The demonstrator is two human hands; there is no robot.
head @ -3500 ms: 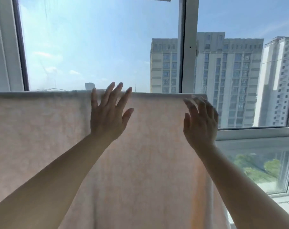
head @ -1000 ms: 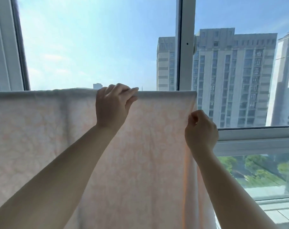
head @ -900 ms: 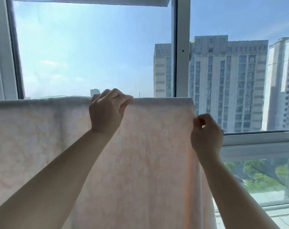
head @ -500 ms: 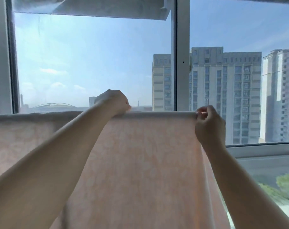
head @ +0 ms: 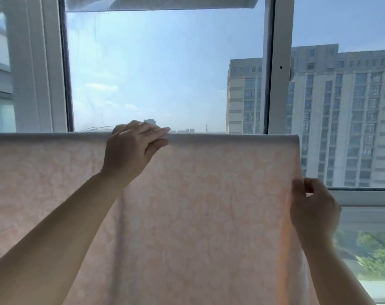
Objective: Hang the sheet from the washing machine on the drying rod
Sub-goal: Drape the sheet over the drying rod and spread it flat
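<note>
A pale pink patterned sheet [head: 209, 205] hangs folded over a horizontal drying rod, which is hidden under the fold along the sheet's top edge [head: 231, 137]. My left hand [head: 132, 150] rests on the top of the fold near the middle, its fingers curled over the edge. My right hand [head: 312, 208] is lower, pinching the sheet's right side edge between thumb and fingers. The sheet spreads flat from the left border of the view to its right edge.
A large window with white frames [head: 277, 84] stands right behind the sheet, with tall apartment blocks [head: 341, 117] outside. A sill ledge [head: 367, 199] runs at the right. Another pale cloth [head: 165, 3] hangs above at the top of the view.
My right hand has dropped from the sheet's top right corner down along its right edge. My left hand stays on the top fold. The view has tilted slightly.
</note>
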